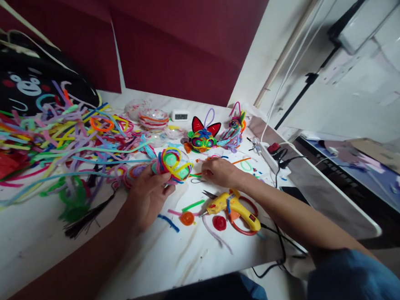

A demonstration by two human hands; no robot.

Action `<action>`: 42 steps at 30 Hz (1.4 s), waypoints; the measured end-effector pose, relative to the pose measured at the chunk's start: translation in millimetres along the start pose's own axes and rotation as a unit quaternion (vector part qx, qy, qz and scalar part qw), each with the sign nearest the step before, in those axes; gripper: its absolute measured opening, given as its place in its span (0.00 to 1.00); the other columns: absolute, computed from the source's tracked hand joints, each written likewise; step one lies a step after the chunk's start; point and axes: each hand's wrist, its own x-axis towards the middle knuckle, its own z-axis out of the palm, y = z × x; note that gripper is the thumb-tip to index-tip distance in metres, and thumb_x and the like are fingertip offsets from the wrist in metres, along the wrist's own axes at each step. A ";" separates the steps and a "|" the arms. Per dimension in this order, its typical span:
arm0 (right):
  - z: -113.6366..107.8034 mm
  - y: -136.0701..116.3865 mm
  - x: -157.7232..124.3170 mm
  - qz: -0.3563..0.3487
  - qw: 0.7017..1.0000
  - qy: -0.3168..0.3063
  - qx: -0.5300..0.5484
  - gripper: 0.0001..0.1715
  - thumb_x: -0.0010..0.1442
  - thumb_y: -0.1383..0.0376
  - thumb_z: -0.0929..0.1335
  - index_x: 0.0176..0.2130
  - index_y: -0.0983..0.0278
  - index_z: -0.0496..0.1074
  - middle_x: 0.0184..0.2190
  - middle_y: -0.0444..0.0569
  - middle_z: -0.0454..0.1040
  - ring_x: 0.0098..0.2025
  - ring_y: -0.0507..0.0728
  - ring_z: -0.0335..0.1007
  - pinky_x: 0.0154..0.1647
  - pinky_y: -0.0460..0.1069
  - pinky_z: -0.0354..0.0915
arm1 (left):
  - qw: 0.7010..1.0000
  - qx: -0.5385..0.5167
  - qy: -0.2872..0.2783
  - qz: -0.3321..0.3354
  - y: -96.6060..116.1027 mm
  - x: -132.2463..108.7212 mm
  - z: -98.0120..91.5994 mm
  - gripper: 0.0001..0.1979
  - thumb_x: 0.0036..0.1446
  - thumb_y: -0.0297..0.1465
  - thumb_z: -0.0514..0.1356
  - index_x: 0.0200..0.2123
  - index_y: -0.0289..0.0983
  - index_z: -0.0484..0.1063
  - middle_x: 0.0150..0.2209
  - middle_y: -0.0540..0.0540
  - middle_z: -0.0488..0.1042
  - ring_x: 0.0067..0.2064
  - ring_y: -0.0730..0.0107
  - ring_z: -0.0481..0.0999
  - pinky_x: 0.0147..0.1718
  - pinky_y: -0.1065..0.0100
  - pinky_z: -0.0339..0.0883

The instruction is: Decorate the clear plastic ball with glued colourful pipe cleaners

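The left hand [147,195] grasps a ball [170,160], seemingly only half wrapped in pipe cleaners [179,154]; the right hand [219,172] rests on the tabletop [160,262], its grip not visible.

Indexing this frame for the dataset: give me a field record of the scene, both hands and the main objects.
surface: white table, dark red wall behind
left hand: holds pipe-cleaner ball
right hand: fingers down on the table beside the ball; grip unclear
near hands: yellow glue gun, red coil, orange coil
left side: loose pipe-cleaner pile, black bear-face bag
back: winged pipe-cleaner figure, small digital display
right edge: power strip
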 end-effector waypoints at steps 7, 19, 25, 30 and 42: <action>4.7 -5.5 13.5 -0.018 0.999 0.020 0.041 0.06 0.59 0.71 0.67 0.34 0.69 0.76 0.37 0.59 0.80 0.39 0.59 0.75 0.39 0.48 0.63 | 1.000 0.005 0.004 0.012 -2.7 3.0 -2.3 0.14 0.37 0.23 0.70 0.29 0.37 0.72 0.31 0.52 0.74 0.32 0.75 0.72 0.25 0.74 0.64; -52.3 30.2 -34.4 -0.087 0.878 0.251 0.398 0.09 0.62 0.67 0.67 0.42 0.66 0.74 0.29 0.45 0.75 0.29 0.50 0.69 0.30 0.44 0.64 | 1.000 0.009 0.028 -0.005 -4.1 0.2 -3.4 0.15 0.35 0.25 0.72 0.28 0.38 0.72 0.32 0.52 0.75 0.35 0.73 0.73 0.28 0.73 0.65; -55.9 -5.5 -51.1 -0.140 0.902 0.244 0.329 0.07 0.62 0.65 0.70 0.34 0.66 0.78 0.29 0.47 0.78 0.29 0.50 0.71 0.30 0.44 0.64 | 0.999 0.031 0.021 -0.014 -6.0 -3.4 -2.3 0.14 0.38 0.26 0.71 0.30 0.39 0.72 0.33 0.50 0.75 0.37 0.72 0.74 0.29 0.73 0.65; -55.0 -18.9 -44.0 -0.178 0.923 0.249 0.232 0.05 0.61 0.68 0.70 0.34 0.66 0.78 0.29 0.47 0.78 0.28 0.50 0.71 0.30 0.44 0.62 | 0.999 0.047 0.026 -0.009 -6.6 -3.6 -1.2 0.15 0.37 0.25 0.71 0.29 0.39 0.71 0.29 0.52 0.74 0.32 0.74 0.71 0.28 0.73 0.64; -54.4 -23.3 -34.9 -0.164 0.934 0.254 0.189 0.05 0.61 0.66 0.70 0.33 0.65 0.77 0.30 0.48 0.78 0.30 0.52 0.72 0.33 0.46 0.62 | 0.997 0.071 -0.001 0.021 -7.6 -5.0 0.4 0.13 0.38 0.25 0.71 0.27 0.38 0.70 0.26 0.53 0.69 0.28 0.75 0.66 0.26 0.72 0.59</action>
